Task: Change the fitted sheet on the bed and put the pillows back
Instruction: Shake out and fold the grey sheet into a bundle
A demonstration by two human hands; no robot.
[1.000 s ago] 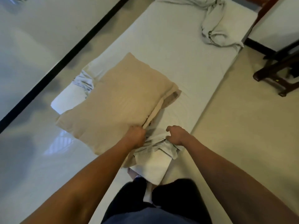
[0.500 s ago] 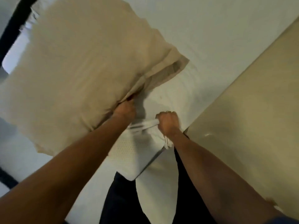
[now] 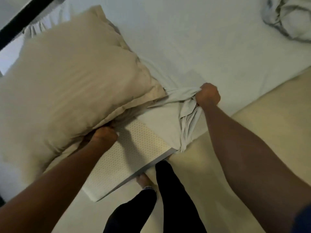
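Bunched fitted sheet [image 3: 183, 95] was gripped in R hand [image 3: 207, 95], over bared mattress corner [image 3: 134, 158]; pillow [image 3: 72, 84] edge was held, apparently pinched, by L hand [image 3: 103, 137] beneath it.

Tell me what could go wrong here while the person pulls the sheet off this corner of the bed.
1. The pillow lies partly on the fitted sheet, so the right hand pulling the bunched cloth may drag it or snag the sheet.
2. The left hand grips only the pillow's edge; the pillow might slip free and fall.
3. Loose sheet hangs at the mattress corner near a bare foot: a possible trip.
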